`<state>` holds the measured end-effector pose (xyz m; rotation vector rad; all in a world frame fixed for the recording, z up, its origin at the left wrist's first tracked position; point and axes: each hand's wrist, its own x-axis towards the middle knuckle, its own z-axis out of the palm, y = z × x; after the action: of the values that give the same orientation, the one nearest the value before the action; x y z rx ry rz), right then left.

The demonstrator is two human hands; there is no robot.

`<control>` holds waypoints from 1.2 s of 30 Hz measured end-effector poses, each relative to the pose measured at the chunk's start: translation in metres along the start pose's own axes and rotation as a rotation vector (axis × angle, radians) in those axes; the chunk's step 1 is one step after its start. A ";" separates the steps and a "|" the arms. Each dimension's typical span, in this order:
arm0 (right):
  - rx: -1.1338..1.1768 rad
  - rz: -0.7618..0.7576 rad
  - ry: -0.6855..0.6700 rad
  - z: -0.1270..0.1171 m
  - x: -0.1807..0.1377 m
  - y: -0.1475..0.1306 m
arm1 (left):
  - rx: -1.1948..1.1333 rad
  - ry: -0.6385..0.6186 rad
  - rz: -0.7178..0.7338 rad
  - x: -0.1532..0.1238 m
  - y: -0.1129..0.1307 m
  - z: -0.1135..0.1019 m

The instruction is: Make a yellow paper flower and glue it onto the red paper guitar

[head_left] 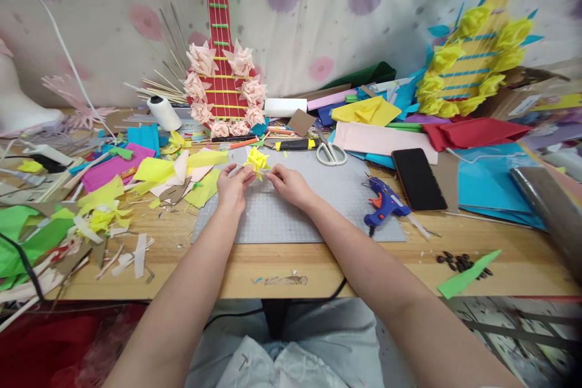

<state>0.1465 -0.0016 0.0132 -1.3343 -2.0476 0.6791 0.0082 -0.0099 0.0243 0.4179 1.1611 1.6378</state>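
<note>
Over the grey cutting mat (291, 218), a small yellow paper flower (257, 159) is held up between my two hands. My left hand (234, 185) pinches it from the left side, fingers closed around its base. From the right, my right hand (288, 183) has thumb and fingertips pressed together at the flower's lower edge; what exactly lies between those fingertips is too small to make out. Just behind the hands lie a yellow-and-black utility knife (295, 145) and white-handled scissors (331, 154). A blue glue gun (385, 201) rests on the mat's right side.
Paper scraps (157, 173) crowd the left. A red paper guitar (222, 82) with pink flowers stands at the back, a yellow one (468, 66) back right. A phone (419, 179), blue paper (495, 185) and dark seeds (461, 264) lie to the right.
</note>
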 end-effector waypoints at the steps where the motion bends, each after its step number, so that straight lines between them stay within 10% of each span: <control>1: -0.014 0.004 -0.007 0.000 0.000 -0.001 | -0.002 0.004 0.001 0.000 0.000 0.000; 18: -0.071 -0.060 0.089 0.002 -0.004 -0.004 | -0.001 -0.001 0.016 0.001 0.000 0.000; 23: 0.513 0.131 0.051 0.001 0.000 -0.002 | -0.061 -0.056 -0.046 0.005 0.001 -0.002; 28: 1.224 0.271 -0.382 -0.019 0.003 0.009 | -0.085 -0.083 -0.120 0.004 0.003 -0.002; 36: 1.516 0.237 -0.571 -0.019 0.001 0.010 | -0.087 -0.102 -0.156 -0.003 0.002 0.002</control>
<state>0.1662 0.0045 0.0197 -0.4156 -0.9902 2.2475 0.0098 -0.0111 0.0281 0.3425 1.0168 1.5082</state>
